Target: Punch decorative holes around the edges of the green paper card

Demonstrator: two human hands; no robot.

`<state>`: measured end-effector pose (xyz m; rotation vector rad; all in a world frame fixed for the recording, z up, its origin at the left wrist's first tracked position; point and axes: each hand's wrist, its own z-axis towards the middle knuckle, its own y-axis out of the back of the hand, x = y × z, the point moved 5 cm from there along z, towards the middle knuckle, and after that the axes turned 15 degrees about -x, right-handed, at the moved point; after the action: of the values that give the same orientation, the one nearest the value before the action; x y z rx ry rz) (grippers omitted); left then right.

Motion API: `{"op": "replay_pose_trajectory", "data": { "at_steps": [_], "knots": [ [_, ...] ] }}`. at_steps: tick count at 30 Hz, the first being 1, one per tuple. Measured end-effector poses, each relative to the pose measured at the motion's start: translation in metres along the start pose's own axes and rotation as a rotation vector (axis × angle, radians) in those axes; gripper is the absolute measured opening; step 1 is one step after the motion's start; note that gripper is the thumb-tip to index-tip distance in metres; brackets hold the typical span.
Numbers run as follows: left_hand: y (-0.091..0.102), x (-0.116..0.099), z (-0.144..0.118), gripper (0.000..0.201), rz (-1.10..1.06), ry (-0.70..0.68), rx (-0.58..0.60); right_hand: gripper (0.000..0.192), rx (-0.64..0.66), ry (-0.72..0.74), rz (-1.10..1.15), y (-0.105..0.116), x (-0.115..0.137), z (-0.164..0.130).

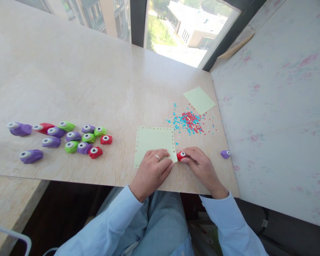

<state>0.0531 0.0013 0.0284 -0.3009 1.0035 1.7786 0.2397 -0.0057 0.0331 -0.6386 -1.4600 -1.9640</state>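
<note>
- Our right hand (pixel 200 167) has its grip closed around a small red paper punch (pixel 181 155), fingers and thumb wrapped round its rear so that only the white-capped front end shows.
- Our left hand (pixel 152 169) lies flat, fingers spread and pressing down on the near right part of a pale green paper sheet (pixel 153 140); its grip is open and holds nothing, only pinning the sheet to the tabletop (pixel 96 89).
- The relation that matters: the red paper punch sits right at the sheet's near right corner, touching or just beside its edge, with its front end pointing left toward the paper and toward our left fingertips.
- The sheet's far edge and both side edges already carry a row of small punched holes; the near edge is mostly hidden under our left hand, so we cannot tell whether it is punched.
- The right hand is plainly the nearer one to the punch; the left is just beside it on the paper.
- Farther right, a lone purple punch (pixel 225 154) lies well apart from our right hand.
- Beyond the sheet lies a scatter of blue and red paper confetti (pixel 190 122), and past it a second green sheet (pixel 199 100).
- Far to the left a cluster of purple, green and red punches (pixel 77 138) lies well away from both hands.
</note>
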Motion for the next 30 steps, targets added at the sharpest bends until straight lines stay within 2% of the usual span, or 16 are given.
{"op": "replay_pose_trajectory", "data": {
  "at_steps": [22,30],
  "knots": [
    [-0.0029,-0.0022,-0.0023,0.019,0.039,-0.045,0.043,0.025,-0.016,0.016,-0.024,-0.0012,-0.0018,-0.0001],
    [-0.0034,-0.0010,-0.0017,0.013,-0.020,0.010,0.095,0.018,-0.004,-0.049,-0.047,-0.0065,0.0071,0.0055]
  ]
}}
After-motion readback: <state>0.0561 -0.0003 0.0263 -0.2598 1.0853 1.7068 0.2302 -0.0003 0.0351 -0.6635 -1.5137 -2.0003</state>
